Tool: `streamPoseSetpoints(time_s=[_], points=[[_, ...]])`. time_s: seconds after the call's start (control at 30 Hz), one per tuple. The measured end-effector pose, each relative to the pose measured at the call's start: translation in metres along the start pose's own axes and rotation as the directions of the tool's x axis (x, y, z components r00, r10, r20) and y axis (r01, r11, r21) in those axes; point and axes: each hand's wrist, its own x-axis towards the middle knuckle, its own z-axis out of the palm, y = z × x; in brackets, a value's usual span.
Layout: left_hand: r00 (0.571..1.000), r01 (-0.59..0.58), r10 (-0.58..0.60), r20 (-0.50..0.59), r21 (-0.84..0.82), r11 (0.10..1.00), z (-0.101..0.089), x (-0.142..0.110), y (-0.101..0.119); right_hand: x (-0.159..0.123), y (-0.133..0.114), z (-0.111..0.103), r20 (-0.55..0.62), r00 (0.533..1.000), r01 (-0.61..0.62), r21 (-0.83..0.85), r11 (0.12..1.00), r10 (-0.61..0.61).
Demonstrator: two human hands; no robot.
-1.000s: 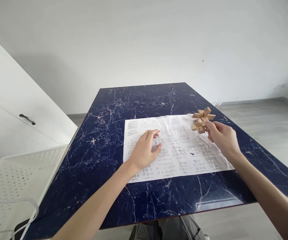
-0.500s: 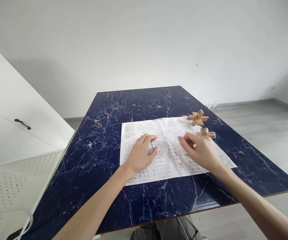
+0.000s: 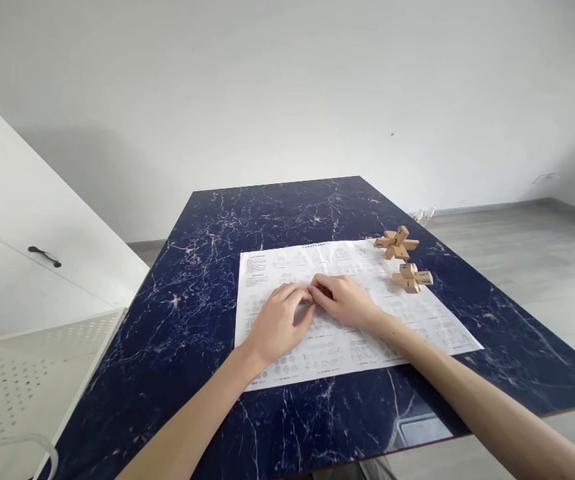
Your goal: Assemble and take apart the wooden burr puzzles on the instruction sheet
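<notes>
A white printed instruction sheet [image 3: 417,320] lies on a dark blue marbled table [image 3: 217,227]. My left hand [image 3: 278,321] rests on the sheet with its fingers loosely spread and holds nothing. My right hand [image 3: 346,300] lies beside it with fingers curled, and its tips meet the left fingertips on the paper. I see nothing in it. At the sheet's far right corner sit two wooden interlocking puzzle clusters, a star-shaped one [image 3: 397,243] and a smaller one [image 3: 412,277] just in front of it. Neither hand touches them.
A white perforated tray [image 3: 27,373] stands low at the left, with a pale cable [image 3: 42,448] looping by its near edge. Behind it is a white cabinet with a black handle [image 3: 43,256]. Grey floor and a white wall lie beyond the table.
My right hand set the wooden puzzle down at the sheet's far right in two clusters, then swept left to meet my left hand. My left hand stayed on the paper.
</notes>
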Motion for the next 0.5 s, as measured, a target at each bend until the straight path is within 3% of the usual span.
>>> streamPoseSetpoints(time_s=[0.5], points=[[0.99,-0.127,0.118,0.076,0.128,0.984,0.0001,-0.0039,0.0043,-0.0046,-0.005,-0.0019,-0.006,1.0,0.021,-0.014,1.0,-0.021]])
